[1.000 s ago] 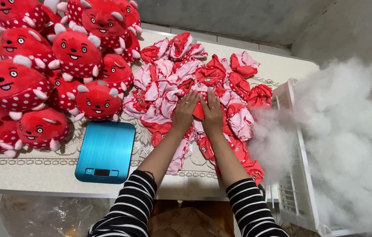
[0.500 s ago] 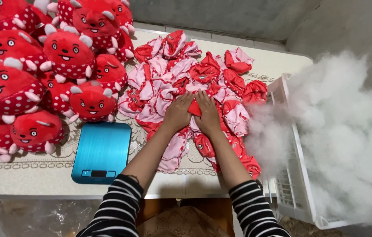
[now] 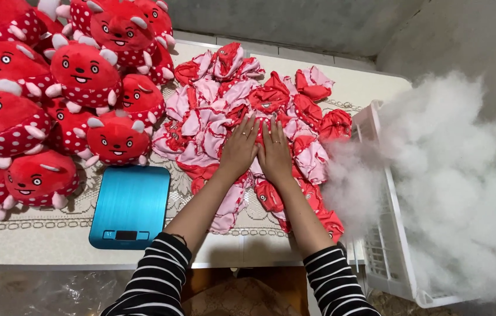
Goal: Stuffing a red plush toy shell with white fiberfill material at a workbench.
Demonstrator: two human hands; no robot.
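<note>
Red-and-pink skins (image 3: 224, 111), limp and frilly, lie heaped at 12 o'clock under your hands; since a second ago you have only slid both slightly nearer you. Your left hand (image 3: 239, 149) and right hand (image 3: 275, 153) press flat, fingers spread, gripping nothing. Plump spotted toys (image 3: 84, 73) sit at 10, smooth blue scale (image 3: 131, 205) at 8, fluffy white stuffing (image 3: 458, 187) at 3.

Scale (image 3: 129, 206) left of fabric skins (image 3: 218, 111)

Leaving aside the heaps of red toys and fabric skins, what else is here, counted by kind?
Hands: 2, left hand and right hand, flat on the fabric skins
Blue scale: 1
White crate: 1
Heap of white stuffing: 1
Total: 5
</note>
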